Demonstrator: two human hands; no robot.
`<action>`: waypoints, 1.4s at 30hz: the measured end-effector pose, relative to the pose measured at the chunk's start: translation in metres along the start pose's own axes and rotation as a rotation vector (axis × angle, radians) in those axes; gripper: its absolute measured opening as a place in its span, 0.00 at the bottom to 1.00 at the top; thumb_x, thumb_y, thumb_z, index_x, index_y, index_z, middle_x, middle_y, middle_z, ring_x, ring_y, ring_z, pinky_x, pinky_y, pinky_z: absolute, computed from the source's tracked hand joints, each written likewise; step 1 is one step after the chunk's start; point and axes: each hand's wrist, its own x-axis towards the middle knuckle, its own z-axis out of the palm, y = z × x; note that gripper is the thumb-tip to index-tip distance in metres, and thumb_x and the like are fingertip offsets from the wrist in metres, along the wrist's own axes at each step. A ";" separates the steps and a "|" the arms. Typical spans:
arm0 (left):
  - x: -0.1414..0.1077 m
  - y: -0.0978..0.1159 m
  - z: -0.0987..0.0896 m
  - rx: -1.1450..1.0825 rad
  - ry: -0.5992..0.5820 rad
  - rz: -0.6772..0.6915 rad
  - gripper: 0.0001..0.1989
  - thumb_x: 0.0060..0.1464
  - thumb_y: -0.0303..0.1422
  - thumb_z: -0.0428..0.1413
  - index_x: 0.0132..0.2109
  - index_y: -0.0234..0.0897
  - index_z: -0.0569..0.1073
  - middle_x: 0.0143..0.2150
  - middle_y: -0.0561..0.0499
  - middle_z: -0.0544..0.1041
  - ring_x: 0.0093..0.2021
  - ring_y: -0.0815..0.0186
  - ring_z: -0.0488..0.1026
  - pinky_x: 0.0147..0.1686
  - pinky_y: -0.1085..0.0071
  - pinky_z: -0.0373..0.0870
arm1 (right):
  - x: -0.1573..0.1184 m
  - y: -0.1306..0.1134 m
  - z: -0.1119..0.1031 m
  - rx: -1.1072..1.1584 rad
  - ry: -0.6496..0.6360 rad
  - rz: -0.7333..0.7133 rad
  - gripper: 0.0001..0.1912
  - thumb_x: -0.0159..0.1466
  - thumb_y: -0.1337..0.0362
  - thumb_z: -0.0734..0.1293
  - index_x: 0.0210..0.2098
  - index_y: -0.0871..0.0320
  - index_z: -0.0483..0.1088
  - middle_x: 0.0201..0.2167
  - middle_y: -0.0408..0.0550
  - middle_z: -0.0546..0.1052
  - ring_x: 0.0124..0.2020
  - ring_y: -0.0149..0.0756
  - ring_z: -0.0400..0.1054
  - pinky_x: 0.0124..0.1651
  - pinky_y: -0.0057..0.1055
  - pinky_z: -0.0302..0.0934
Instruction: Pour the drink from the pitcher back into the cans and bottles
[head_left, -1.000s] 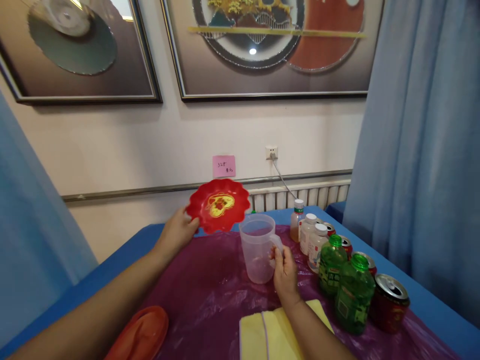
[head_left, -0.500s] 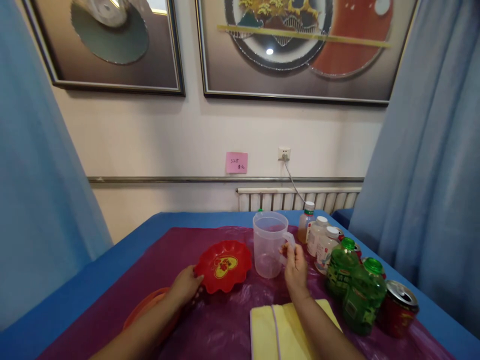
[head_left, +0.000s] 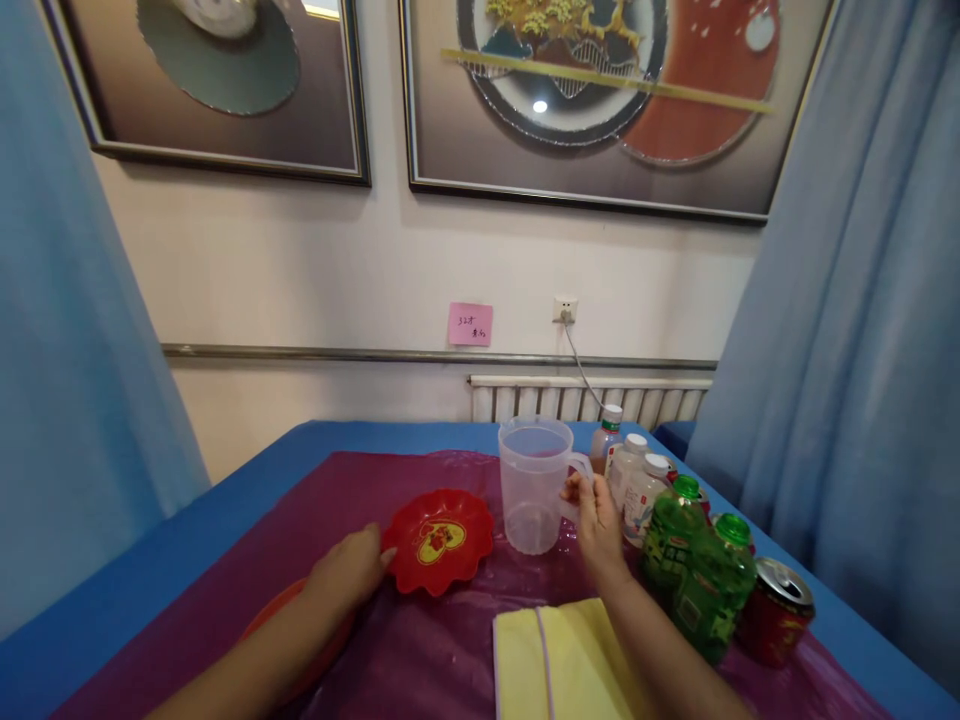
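A clear plastic measuring jug (head_left: pixel 534 500) stands upright near the middle of the cover, and my right hand (head_left: pixel 600 515) is closed around its handle. Left of the jug lies a red scalloped plate (head_left: pixel 469 540) with a yellow printed motif. My left hand (head_left: pixel 346 565) is at the plate's left edge, thumb apart from the fingers and its tip by the rim; the other fingers are partly hidden. Under my left forearm an orange-red round dish (head_left: pixel 274 607) shows in part. A folded yellow cloth (head_left: pixel 517 660) with a lilac edge lies below my right forearm.
Along the right side stand clear white-capped bottles (head_left: pixel 643 500), green bottles (head_left: pixel 709 600) and a red can (head_left: pixel 776 615). A purple plastic sheet (head_left: pixel 420 650) covers the blue table (head_left: pixel 112 600). Blue curtains (head_left: pixel 847 350) hang at both sides; a radiator (head_left: pixel 525 400) is behind.
My left hand has drawn back to the left from the red plate, which now lies flatter. My right hand stays on the jug's handle. The view has shifted slightly.
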 end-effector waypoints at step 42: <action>-0.047 0.111 0.088 -0.501 -0.230 0.681 0.13 0.59 0.35 0.48 0.44 0.43 0.77 0.33 0.53 0.80 0.33 0.64 0.75 0.34 0.72 0.67 | -0.097 0.002 -0.156 -0.728 0.355 0.298 0.34 0.48 0.42 0.72 0.46 0.58 0.69 0.40 0.55 0.81 0.41 0.54 0.76 0.42 0.42 0.69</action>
